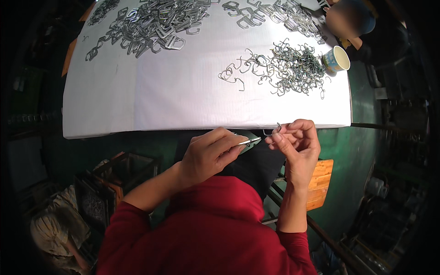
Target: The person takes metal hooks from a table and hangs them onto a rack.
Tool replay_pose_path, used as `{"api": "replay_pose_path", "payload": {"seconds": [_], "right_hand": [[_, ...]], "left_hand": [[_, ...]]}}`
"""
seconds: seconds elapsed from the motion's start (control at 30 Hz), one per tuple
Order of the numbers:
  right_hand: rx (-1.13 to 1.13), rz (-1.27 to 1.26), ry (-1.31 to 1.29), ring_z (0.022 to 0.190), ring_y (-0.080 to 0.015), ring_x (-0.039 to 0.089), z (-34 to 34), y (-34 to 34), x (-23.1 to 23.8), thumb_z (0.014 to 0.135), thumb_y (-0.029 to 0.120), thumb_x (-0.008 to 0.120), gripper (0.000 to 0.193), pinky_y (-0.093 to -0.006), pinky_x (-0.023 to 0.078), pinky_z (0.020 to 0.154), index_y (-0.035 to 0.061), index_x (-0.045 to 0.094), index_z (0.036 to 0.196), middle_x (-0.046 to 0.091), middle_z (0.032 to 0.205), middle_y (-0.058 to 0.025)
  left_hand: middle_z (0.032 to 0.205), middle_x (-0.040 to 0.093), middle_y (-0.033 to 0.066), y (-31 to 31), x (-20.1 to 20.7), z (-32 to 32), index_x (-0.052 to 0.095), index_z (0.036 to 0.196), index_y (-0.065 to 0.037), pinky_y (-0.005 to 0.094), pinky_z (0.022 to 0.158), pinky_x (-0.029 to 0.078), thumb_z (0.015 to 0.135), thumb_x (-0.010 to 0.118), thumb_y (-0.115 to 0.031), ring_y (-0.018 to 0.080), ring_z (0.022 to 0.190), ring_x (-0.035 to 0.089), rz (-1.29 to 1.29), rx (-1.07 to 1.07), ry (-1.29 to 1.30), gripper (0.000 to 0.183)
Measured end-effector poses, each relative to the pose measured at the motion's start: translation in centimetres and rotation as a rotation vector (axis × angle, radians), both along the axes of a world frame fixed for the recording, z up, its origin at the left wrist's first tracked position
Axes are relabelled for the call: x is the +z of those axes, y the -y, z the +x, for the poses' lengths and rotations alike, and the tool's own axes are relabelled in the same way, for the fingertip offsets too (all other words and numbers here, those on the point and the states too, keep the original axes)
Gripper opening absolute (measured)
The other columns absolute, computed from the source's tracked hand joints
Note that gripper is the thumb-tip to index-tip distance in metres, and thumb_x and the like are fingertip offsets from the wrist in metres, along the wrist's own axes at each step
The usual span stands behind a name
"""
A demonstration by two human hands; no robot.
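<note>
Just off the table's near edge, my left hand (207, 150) pinches a slim silver metal piece (250, 141) between thumb and fingers. It resembles the angular metal frames on the table, though my fingers cover part of it. To its right, my right hand (300, 149) holds a small bent wire hook (267, 134) between thumb and forefinger, its other fingers curled. The two metal pieces are close together, with a small gap between them. Beyond my right hand, a pile of similar bent wire hooks (298, 68) lies on the table, with several strays on its left.
A heap of angular metal frames (156, 25) covers the far left of the white-covered table (183, 101). More frames (293, 18) lie at the far right. A paper cup (337, 59) stands by the hooks. Another person (355, 23) is at the far right corner. A wooden stool (321, 183) stands at right.
</note>
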State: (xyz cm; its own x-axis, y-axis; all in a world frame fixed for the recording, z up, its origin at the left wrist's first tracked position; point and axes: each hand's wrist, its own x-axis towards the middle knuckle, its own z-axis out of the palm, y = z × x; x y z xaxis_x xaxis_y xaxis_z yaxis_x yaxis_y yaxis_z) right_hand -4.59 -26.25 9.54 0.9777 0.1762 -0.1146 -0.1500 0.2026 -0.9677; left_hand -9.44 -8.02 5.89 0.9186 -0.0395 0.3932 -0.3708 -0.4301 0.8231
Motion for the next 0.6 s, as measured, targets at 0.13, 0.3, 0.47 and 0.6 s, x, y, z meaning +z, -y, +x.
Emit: {"api": "replay_pose_path", "payload": {"seconds": [0.13,0.3,0.47,0.6], "right_hand": [[-0.06,0.034,0.012,0.077,-0.0164,0.064,-3.0,-0.2,-1.0,0.079,-0.011,0.063,0.026,-0.0248,0.054,0.065,0.0012,0.046,0.094,0.06,0.086,-0.0118],[-0.217,-0.01,0.289,0.076,-0.0151,0.062,-3.5,-1.7,-2.0,0.077,-0.015,0.062,0.027,-0.0237,0.052,0.065,0.0022,0.044,0.088,0.06,0.088,-0.015],[-0.276,-0.019,0.434,0.076,-0.0176,0.062,-4.5,-1.5,-2.7,0.076,-0.015,0.062,0.032,-0.029,0.056,0.07,0.0042,0.039,0.086,0.058,0.086,-0.0165],[-0.31,-0.026,0.432,0.075,-0.0171,0.061,-4.6,-1.4,-2.6,0.076,-0.015,0.062,0.032,-0.0282,0.056,0.07,0.0042,0.039,0.086,0.058,0.086,-0.0161]], "left_hand": [[0.075,0.061,0.0064,0.3,0.4,0.2,0.067,0.095,-0.006,0.025,0.051,0.046,0.073,0.07,0.0,0.014,0.056,0.056,-0.002,-0.009,0.006,0.023],[0.078,0.06,0.0047,0.3,0.4,0.1,0.065,0.096,-0.006,0.0266,0.054,0.051,0.077,0.067,-0.001,0.0147,0.063,0.061,0.002,-0.044,0.053,0.02],[0.088,0.062,0.0103,-4.7,-1.5,5.2,0.065,0.1,-0.003,0.0323,0.066,0.05,0.083,0.062,-0.009,0.0231,0.079,0.06,0.126,0.103,0.087,0.018],[0.104,0.059,0.0141,-13.0,-6.3,13.4,0.063,0.103,-0.002,0.0399,0.08,0.046,0.082,0.064,-0.022,0.0286,0.1,0.054,0.529,0.727,-0.071,0.03]]}}
